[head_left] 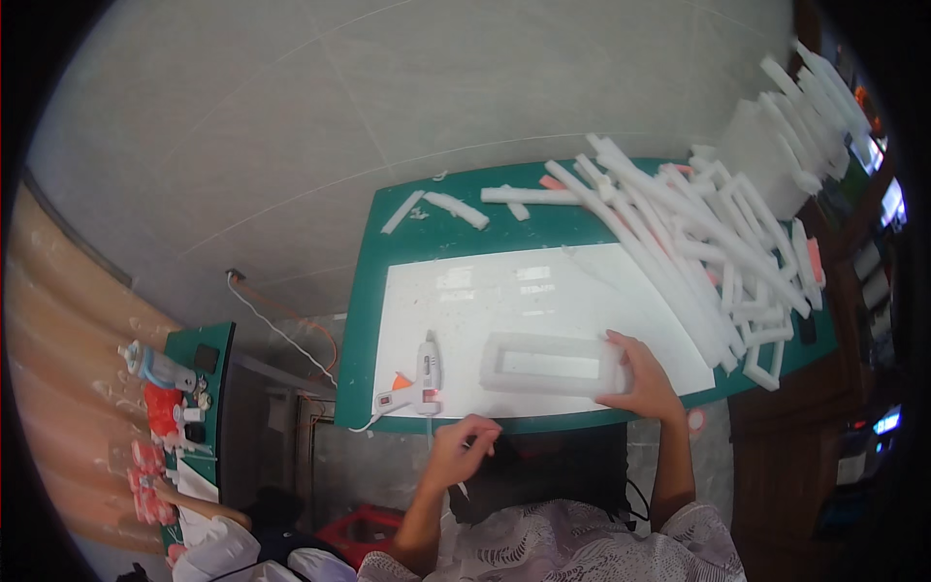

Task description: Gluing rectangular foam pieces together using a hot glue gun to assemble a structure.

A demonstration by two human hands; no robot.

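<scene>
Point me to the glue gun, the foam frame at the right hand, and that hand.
Glue gun [428, 367], head view: on its pale body.
Foam frame [548, 385], head view: on its near long bar.
Right hand [648, 378], head view: on the back of the hand.

From here I see the glue gun [428, 366] left of the frame [548, 342] on the desk's [412, 241] board [427, 301], strips [679, 203] behind.

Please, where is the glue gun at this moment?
In the head view, the glue gun rests on the white board, near its left edge, left of the foam frame.
</scene>
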